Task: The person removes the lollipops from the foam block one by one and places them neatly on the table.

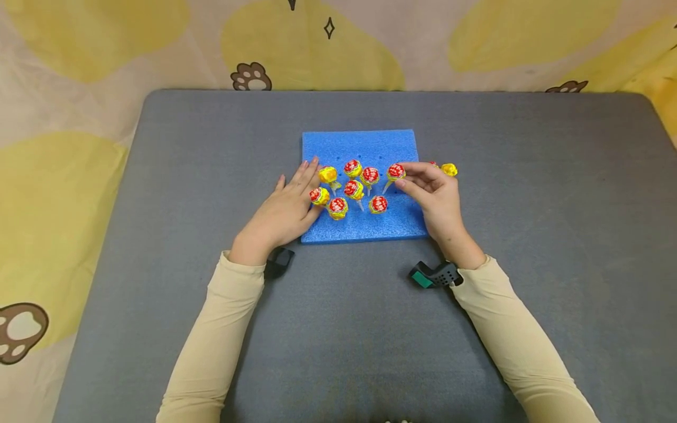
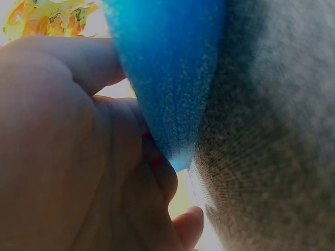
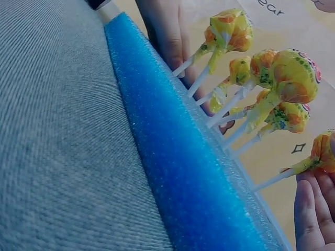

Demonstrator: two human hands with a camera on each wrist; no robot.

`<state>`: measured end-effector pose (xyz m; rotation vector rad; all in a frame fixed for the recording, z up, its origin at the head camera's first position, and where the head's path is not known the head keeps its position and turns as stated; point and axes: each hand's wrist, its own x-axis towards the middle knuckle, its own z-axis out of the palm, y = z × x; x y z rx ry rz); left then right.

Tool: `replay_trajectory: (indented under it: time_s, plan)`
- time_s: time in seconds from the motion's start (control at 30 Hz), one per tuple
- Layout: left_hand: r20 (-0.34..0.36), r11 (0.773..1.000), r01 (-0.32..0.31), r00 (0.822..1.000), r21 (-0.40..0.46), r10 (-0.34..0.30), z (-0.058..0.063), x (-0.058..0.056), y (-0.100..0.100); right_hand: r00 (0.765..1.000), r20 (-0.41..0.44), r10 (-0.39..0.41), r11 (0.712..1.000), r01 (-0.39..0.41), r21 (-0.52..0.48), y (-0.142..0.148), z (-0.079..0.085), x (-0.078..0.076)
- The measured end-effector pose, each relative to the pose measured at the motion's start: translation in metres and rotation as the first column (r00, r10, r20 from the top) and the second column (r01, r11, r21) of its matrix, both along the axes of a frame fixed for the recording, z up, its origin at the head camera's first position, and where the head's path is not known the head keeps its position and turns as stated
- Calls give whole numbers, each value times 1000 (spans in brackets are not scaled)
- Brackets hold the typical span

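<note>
A blue foam board (image 1: 359, 144) lies on the table with several lollipops in yellow and red wrappers standing in it on white sticks. My right hand (image 1: 443, 194) pinches the head of one lollipop (image 1: 395, 171) at the right of the group. In the right wrist view, that lollipop's stick (image 3: 273, 181) meets the board's top face, and its head is partly cut off by the frame. With fingers extended, my left hand (image 1: 282, 211) rests on the board's left edge beside a lollipop (image 1: 319, 196). The left wrist view shows the thumb and palm against the foam side (image 2: 167, 89).
Beyond my right hand, a yellow-wrapped lollipop (image 1: 449, 170) and part of another show to the right of the board. Small holes mark the foam's upper part. The grey table (image 1: 338, 329) surrounds the board, with a patterned cloth (image 1: 338, 53) behind it.
</note>
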<state>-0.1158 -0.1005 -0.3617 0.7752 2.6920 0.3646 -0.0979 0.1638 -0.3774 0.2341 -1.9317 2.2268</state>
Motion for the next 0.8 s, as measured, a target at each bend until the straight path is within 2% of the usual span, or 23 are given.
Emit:
replay_trajectory:
  time_s: [0.37, 0.6, 0.8]
  plan:
    - [1, 1000, -3, 1000, -1, 3, 0, 0, 0, 1000, -20, -17, 993, 14, -114, 2, 1, -1]
    - [0, 1000, -11, 1000, 1, 11, 0, 1, 0, 999, -30, -14, 968, 6, -249, 6, 5, -1]
    - [-1, 1000, -12, 1000, -2, 12, 1, 1, 1, 999, -24, -25, 963, 17, -270, 11, 7, -2]
